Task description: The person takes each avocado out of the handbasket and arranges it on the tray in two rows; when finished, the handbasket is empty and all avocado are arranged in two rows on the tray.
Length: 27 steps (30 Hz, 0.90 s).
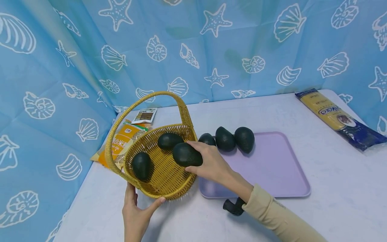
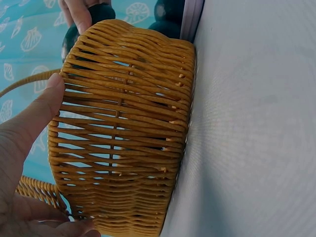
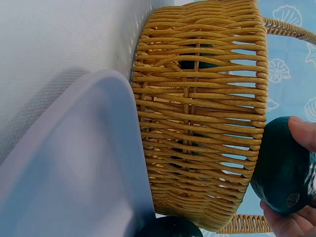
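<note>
In the head view my right hand (image 1: pixel 213 163) grips a dark green avocado (image 1: pixel 187 154) above the right part of a yellow wicker basket (image 1: pixel 164 195). The right wrist view shows this avocado (image 3: pixel 281 168) just beyond the basket's rim, pinched between thumb and fingers. My left hand (image 1: pixel 136 208) holds the near left side of the basket; in the left wrist view its thumb lies at the rim and its fingers against the wall. Inside the basket lie two avocados, one at the back (image 1: pixel 170 141) and one at the left (image 1: pixel 142 166).
A lilac tray (image 1: pixel 272 168) stands right of the basket, with three avocados (image 1: pixel 225 139) along its back left edge. Behind the basket lie an orange food bag (image 1: pixel 122 141) and a small sachet (image 1: pixel 145 115). A long pasta pack (image 1: pixel 341 119) lies at the far right.
</note>
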### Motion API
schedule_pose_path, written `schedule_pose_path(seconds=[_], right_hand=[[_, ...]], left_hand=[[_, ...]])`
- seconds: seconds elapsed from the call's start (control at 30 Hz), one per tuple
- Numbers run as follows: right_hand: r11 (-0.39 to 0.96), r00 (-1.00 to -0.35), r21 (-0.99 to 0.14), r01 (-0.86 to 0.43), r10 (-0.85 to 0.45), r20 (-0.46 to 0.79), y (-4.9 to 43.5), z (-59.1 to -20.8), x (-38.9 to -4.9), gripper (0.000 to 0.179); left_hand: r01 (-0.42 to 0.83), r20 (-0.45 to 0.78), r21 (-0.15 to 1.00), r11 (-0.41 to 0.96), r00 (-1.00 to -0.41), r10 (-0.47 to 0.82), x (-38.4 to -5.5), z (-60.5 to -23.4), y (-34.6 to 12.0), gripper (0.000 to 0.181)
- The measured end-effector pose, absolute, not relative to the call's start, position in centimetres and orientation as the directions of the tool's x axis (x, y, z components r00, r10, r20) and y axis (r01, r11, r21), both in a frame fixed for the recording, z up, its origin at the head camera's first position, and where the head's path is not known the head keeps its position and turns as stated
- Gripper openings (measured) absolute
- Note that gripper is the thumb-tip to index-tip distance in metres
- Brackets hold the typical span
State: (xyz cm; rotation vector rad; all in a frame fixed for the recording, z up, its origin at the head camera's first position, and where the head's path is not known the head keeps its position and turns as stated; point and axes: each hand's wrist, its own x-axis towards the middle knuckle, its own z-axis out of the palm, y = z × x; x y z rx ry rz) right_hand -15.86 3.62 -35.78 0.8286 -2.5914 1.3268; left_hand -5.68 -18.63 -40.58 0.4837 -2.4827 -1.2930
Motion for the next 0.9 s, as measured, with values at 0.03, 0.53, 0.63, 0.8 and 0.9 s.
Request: schedule_pose_path(seconds=[0.03,0.53,0.63,0.8,0.9], right_hand=[[0.471,-0.845,-0.716,-0.516,-0.416,0.336,3.7,-35.8,-15.8,0.072],[0.482,-0.873,-0.741,-0.467,-0.383,0.302,4.9,-36.0,-15.3,0.073],[0.480,-0.874,-0.741,-0.469,-0.372,0.312,5.3,-36.0,-15.2,0.073],[0.491,-0.877,-0.734,-0.470,-0.359,0.321,5.9,-36.1,-15.1,0.072],[0.496,-0.879,-0.733,-0.466,-0.354,0.320,6.4,-36.1,-14.9,0.072]], left_hand=[[-0.157,0.106,0.828,0.538,-0.899,-0.426,-5.7,-40.6,-18.6,0.119],[-0.170,0.095,0.825,0.538,-0.898,-0.430,-5.8,-40.6,-18.7,0.119],[-0.160,0.106,0.826,0.541,-0.897,-0.428,-5.7,-40.6,-18.7,0.119],[-0.149,0.119,0.825,0.545,-0.897,-0.426,-5.7,-40.6,-18.7,0.119],[-0.154,0.113,0.825,0.544,-0.897,-0.427,-5.7,-40.6,-18.7,0.119]])
